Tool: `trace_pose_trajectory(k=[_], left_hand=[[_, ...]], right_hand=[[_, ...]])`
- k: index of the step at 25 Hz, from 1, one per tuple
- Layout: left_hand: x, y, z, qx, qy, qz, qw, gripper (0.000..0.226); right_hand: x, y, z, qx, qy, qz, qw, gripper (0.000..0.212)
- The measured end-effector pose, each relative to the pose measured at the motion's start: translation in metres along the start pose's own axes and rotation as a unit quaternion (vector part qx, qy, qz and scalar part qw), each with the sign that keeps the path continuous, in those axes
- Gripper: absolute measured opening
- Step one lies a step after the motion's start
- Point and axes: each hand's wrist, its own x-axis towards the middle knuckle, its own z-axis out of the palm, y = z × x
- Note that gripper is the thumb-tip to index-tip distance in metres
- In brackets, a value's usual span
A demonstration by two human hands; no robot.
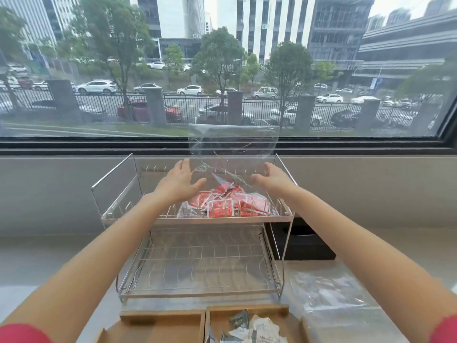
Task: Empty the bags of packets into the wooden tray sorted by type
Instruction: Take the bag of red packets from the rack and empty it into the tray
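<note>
Fingers straight and spread on left hand (180,180) and right hand (272,178), flanking clear bag (232,157), gripping nothing. Bag upright, long axis vertical, red packets (228,203) pooled low on rack top shelf (197,220). Both hands equally near. One bag on rack; wooden tray (205,318) nearest, grey-white packets (254,329) in right compartment.

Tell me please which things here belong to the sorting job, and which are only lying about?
Belong to the job:
- clear bag of red packets, on the rack's upper shelf
- wooden tray
- grey-white packets in the tray's right compartment
- left hand and right hand, open beside the bag

Lying about:
- wire rack
- empty clear bag
- black box
</note>
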Motion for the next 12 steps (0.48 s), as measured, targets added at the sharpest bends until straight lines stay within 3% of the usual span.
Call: trace_pose_trajectory(k=[6,12], left_hand=[[0.044,-0.016,0.028,-0.088,-0.063,-0.083,0.991,0.080],[0.063,-0.028,0.049,-0.119,-0.125,-0.122,0.977,0.085]], right_hand=[[0.039,0.012,0.017,-0.097,-0.044,0.093,0.990,0.054],[0.056,0.023,0.023,-0.132,-0.090,0.099,0.982,0.056]])
